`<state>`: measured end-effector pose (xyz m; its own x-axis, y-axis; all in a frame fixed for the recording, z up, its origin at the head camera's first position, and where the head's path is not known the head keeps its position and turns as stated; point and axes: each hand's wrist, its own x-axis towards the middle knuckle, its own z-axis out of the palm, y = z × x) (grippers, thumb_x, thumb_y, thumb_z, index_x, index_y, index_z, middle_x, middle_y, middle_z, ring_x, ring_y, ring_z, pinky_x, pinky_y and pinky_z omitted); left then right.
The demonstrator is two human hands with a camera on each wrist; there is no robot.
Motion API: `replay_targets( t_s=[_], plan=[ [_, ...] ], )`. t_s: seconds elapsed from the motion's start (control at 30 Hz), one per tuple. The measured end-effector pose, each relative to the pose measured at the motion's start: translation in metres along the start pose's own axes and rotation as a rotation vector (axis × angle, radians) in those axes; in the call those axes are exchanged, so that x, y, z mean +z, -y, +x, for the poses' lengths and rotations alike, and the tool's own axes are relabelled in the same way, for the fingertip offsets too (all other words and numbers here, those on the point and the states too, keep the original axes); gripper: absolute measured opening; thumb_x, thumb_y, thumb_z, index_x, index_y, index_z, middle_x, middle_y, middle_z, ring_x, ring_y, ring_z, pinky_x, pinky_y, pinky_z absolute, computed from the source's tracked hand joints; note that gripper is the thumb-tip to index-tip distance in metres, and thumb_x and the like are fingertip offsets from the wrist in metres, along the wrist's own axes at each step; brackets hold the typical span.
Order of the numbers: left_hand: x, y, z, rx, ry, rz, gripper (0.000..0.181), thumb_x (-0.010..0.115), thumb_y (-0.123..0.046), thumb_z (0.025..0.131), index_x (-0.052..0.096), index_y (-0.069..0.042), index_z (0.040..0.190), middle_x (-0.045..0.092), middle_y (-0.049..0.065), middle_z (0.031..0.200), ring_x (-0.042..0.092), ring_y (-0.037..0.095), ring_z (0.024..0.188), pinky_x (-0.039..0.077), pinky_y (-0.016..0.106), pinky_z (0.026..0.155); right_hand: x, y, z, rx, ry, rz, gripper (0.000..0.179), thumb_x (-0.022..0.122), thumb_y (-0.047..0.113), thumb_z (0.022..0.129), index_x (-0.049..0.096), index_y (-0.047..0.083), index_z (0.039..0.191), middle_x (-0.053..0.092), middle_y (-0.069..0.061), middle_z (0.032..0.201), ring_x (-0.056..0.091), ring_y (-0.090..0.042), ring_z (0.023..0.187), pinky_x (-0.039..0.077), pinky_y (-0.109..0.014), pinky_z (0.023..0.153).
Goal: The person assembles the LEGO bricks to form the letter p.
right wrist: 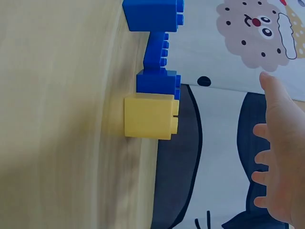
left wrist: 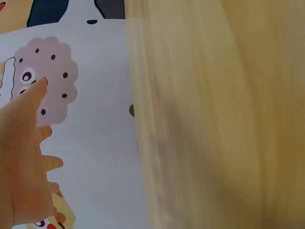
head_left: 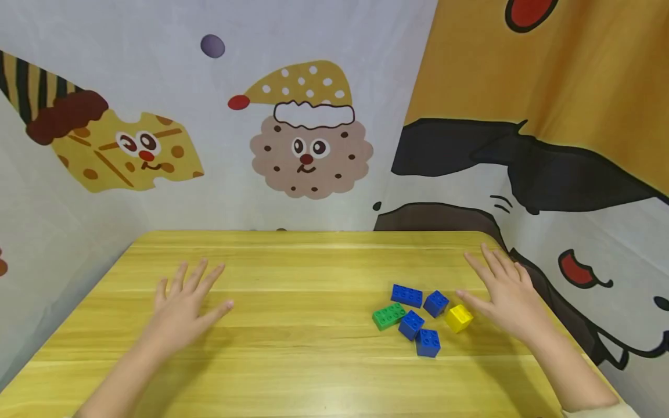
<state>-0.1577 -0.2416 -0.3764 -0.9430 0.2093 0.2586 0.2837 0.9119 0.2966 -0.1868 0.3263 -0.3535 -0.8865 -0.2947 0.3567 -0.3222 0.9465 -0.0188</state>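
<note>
My left hand [head_left: 183,313] is held over the left side of the table with its fingers spread and nothing in it. On the right, my right hand [head_left: 509,299] also has spread fingers and holds nothing; its thumb points toward the yellow building block [head_left: 459,319]. Left of that block lies a loose group: a long green block [head_left: 389,316], a long blue block [head_left: 406,295] and three shorter blue blocks, one at the back [head_left: 436,303], one in the middle [head_left: 411,325] and one in front [head_left: 428,343]. In the right wrist view the yellow block [right wrist: 150,116] stands studs upward.
A wooden table [head_left: 292,371] with light yellow grain spans the view. Behind it hangs a pale cloth [head_left: 209,212] printed with cartoon food faces. A large cartoon figure [head_left: 575,174] covers the cloth at the right, close to the table's right edge.
</note>
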Motion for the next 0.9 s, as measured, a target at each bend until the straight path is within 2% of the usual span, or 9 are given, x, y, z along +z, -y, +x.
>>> replay_targets(
  t_s=[0.13,0.4,0.63,0.9],
  plan=[
    [0.007,-0.007,-0.002,0.008,-0.029,-0.018,0.076,0.053,-0.053,0.093,0.022,-0.019,0.153,0.016,0.023,0.155,-0.006,0.043,0.141,-0.012,0.066,0.101,0.001,0.002,-0.005,0.011,-0.012,0.034,0.079,0.058,0.054,0.089,0.027,0.016,0.151,0.011,-0.019,0.157,0.017,-0.047,0.136,0.005,-0.065,0.105],
    [0.021,-0.024,-0.003,0.018,-0.073,-0.069,0.076,0.055,-0.054,0.092,0.025,-0.02,0.152,0.019,0.019,0.155,-0.001,0.041,0.142,-0.008,0.065,0.103,0.006,0.006,-0.017,0.019,-0.074,0.134,0.078,0.062,0.047,0.09,0.026,0.017,0.152,0.012,-0.018,0.157,0.021,-0.051,0.133,0.0,-0.063,0.107],
    [0.033,-0.037,-0.001,0.036,-0.125,-0.152,0.075,0.062,-0.048,0.09,0.029,-0.019,0.151,0.022,0.017,0.154,0.005,0.041,0.141,-0.004,0.064,0.105,0.012,0.011,-0.026,0.042,-0.125,0.217,0.074,0.065,0.038,0.09,0.029,0.016,0.151,0.017,-0.02,0.155,0.022,-0.05,0.133,0.008,-0.069,0.102],
    [0.047,-0.054,0.002,0.042,-0.181,-0.271,0.074,0.068,-0.043,0.087,0.035,-0.017,0.148,0.029,0.012,0.153,0.013,0.041,0.14,0.004,0.063,0.105,0.02,0.015,-0.034,0.044,-0.167,0.321,0.067,0.068,0.028,0.089,0.038,0.011,0.147,0.024,-0.02,0.153,0.025,-0.052,0.13,0.007,-0.07,0.101]
  ],
)
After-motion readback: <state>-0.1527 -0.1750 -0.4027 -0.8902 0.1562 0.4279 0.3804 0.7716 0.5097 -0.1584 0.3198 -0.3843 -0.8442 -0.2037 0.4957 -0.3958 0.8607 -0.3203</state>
